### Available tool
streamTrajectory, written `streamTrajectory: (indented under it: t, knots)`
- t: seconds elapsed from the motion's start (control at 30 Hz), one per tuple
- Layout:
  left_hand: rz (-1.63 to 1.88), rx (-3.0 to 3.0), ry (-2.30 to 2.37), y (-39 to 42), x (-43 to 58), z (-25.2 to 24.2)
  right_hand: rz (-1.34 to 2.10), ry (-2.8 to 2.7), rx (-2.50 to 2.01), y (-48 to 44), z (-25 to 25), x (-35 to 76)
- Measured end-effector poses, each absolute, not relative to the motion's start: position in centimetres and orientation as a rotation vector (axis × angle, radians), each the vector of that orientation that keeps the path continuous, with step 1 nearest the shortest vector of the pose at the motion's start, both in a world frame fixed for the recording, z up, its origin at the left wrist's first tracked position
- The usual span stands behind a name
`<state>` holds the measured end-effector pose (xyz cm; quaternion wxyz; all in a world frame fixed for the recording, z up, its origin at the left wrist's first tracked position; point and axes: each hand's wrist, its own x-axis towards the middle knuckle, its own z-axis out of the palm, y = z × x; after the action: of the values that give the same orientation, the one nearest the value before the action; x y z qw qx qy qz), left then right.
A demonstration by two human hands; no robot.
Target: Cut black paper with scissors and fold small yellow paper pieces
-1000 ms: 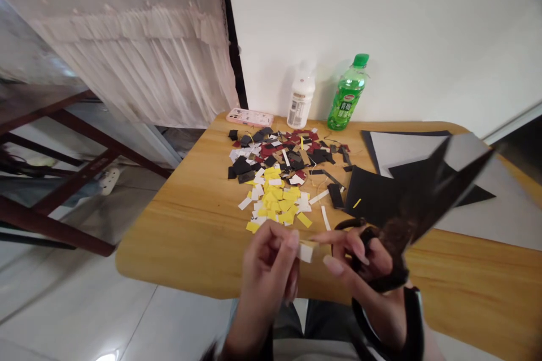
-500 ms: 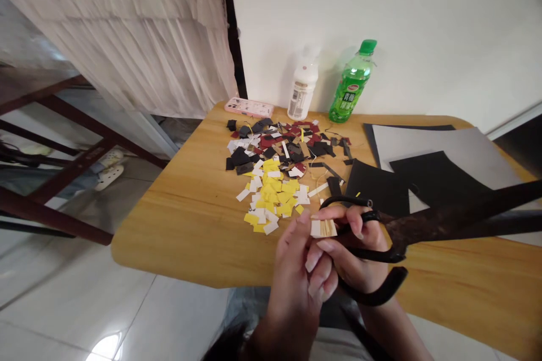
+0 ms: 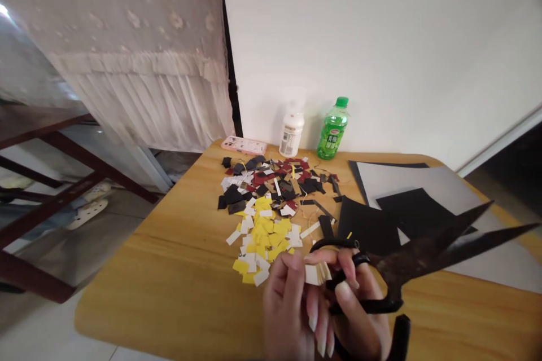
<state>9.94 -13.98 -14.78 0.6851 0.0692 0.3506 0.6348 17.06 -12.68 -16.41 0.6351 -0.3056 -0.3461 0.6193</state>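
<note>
Though rusty, scissors (image 3: 410, 256) in right hand (image 3: 359, 321)

Wooden tabletop (image 3: 139, 299) gives room beside the left hand (image 3: 288, 310) — paper scraps (image 3: 271, 220) lie ahead.

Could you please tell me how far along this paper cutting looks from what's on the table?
Much is cut: a heap of yellow, white, red and black paper scraps is piled up. In hand, the left hand pinches a small paper stack, and the right hand holds large dark scissors. Still to go: larger black sheets and a grey sheet.
</note>
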Motion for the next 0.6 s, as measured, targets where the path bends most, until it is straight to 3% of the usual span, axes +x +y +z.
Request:
streamTrajectory:
  t: [0.2,0.6]
  knots:
    - [1.591,0.341,0.839,-13.7,10.1,-14.7,1.424,-0.498,-0.678,-12.7,-14.8,15.0]
    - [1.703,0.388,0.953,-12.8,11.7,-13.7,1.106,-0.693,-0.734,-11.9,-15.4,15.0]
